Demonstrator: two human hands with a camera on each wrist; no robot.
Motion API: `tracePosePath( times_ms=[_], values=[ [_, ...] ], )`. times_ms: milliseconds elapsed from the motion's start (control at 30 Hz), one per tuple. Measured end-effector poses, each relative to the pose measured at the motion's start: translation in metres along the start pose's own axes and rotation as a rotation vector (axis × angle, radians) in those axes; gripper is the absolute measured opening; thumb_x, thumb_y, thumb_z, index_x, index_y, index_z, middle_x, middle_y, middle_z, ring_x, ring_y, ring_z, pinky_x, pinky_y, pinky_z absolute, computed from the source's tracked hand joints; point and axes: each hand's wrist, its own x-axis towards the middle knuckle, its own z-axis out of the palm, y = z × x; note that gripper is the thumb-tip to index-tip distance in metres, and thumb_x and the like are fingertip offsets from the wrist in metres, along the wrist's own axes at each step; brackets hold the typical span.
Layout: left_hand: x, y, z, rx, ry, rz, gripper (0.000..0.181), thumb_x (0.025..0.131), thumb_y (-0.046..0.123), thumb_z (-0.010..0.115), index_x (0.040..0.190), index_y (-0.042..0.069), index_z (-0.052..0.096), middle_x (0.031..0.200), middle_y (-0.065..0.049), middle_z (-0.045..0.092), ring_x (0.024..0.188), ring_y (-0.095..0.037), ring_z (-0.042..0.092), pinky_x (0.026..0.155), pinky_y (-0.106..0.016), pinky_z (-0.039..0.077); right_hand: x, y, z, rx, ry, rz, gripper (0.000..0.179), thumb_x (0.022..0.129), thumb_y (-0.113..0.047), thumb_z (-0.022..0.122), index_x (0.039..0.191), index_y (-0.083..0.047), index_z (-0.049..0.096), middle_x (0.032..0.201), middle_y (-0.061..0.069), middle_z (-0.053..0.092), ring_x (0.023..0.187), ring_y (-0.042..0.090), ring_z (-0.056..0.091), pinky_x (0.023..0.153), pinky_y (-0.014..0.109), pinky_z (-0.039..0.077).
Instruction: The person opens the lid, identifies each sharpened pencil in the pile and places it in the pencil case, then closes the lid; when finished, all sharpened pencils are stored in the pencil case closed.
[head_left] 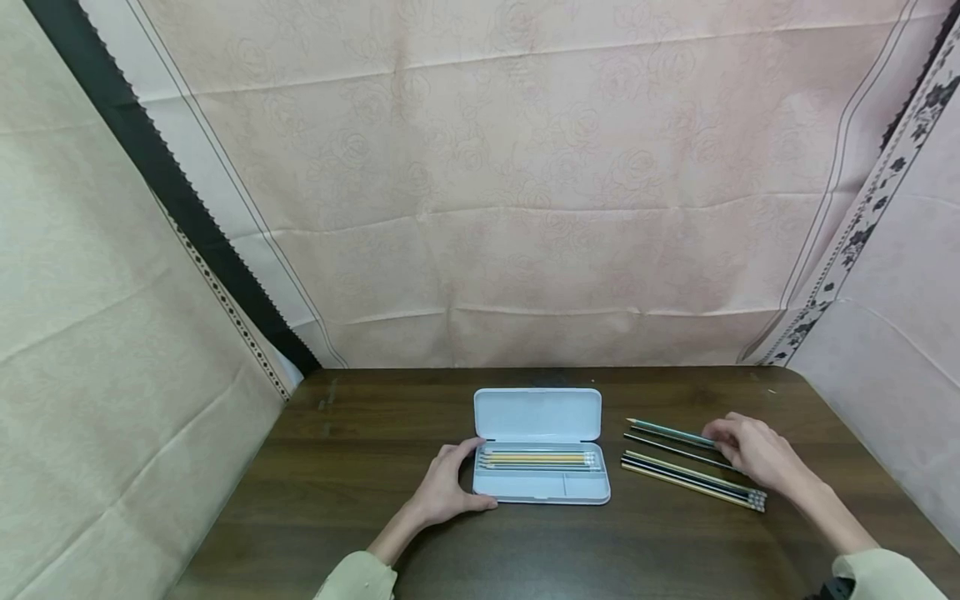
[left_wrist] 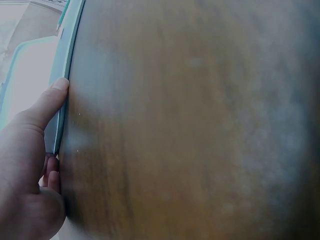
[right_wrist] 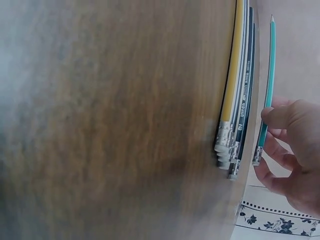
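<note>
A pale blue pencil case (head_left: 517, 486) lies unfolded on the table, its lid tipped back. Several pencils (head_left: 536, 457) rest in its upper compartment, yellow and pale ones among them. My left hand (head_left: 442, 490) grips the case at its left end, thumb (left_wrist: 59, 86) along the front edge and fingers toward the hinge side. Off to the right, my right hand (head_left: 753, 454) pinches a green pencil (right_wrist: 271, 65) near its eraser end, point toward the left. Under that pencil in the head view lies a single dark pencil (head_left: 671, 450). Closer to me is a row of pencils (head_left: 690, 482), dark and yellow, erasers to the right.
The dark wooden table (head_left: 555, 550) ends at a hanging pale cloth (head_left: 540, 250) behind it. More cloth (head_left: 112, 400) hangs on the left side, and a flower-bordered one (head_left: 892, 333) on the right.
</note>
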Motion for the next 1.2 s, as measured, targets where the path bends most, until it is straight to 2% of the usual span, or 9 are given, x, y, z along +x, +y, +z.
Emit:
tracePosePath(
  times_ms=[267,500,767,1000,1200],
  values=[
    [0.000,0.000,0.000,0.007,0.004,-0.006,0.093,0.071,0.047,0.090,0.147,0.017,0.047,0.137,-0.009,0.052,0.123,-0.030,0.044,0.096,-0.053,0.041,0.002,-0.015,-0.002,-0.008,0.038,-0.063,0.031,0.074,0.008,0.080,0.091,-0.017,0.073,0.083,-0.011,0.060,0.071,0.007,0.058,0.055,0.033,0.046],
    [0.001,0.000,0.001,-0.002,-0.002,-0.016,0.094,0.071,0.049,0.089,0.148,0.017,0.046,0.136,-0.008,0.052,0.122,-0.029,0.044,0.095,-0.052,0.041,0.007,-0.033,-0.002,0.028,0.010,-0.086,0.030,0.077,0.008,0.078,0.094,-0.017,0.075,0.085,-0.009,0.061,0.072,0.007,0.058,0.054,0.031,0.046],
    [0.001,0.001,0.000,-0.002,-0.006,-0.018,0.094,0.071,0.049,0.089,0.147,0.016,0.047,0.136,-0.008,0.052,0.122,-0.029,0.044,0.095,-0.052,0.041,0.012,-0.048,-0.003,0.042,0.049,-0.181,0.032,0.075,0.008,0.080,0.094,-0.017,0.074,0.087,-0.008,0.061,0.068,0.001,0.050,0.052,0.028,0.041],
    [0.001,0.001,0.000,-0.005,-0.004,-0.017,0.093,0.070,0.048,0.090,0.147,0.017,0.047,0.136,-0.008,0.052,0.122,-0.029,0.044,0.095,-0.052,0.041,0.016,-0.060,-0.002,0.039,0.053,-0.203,0.032,0.076,0.008,0.079,0.093,-0.019,0.074,0.085,-0.011,0.059,0.068,-0.001,0.048,0.052,0.027,0.041],
    [0.001,0.000,0.001,-0.003,-0.003,-0.014,0.093,0.071,0.048,0.089,0.147,0.017,0.047,0.137,-0.007,0.052,0.122,-0.029,0.043,0.095,-0.052,0.040,0.021,-0.073,0.001,0.060,0.052,-0.236,0.031,0.074,0.008,0.079,0.094,-0.016,0.075,0.085,-0.012,0.058,0.069,-0.001,0.049,0.054,0.026,0.043]
  ],
)
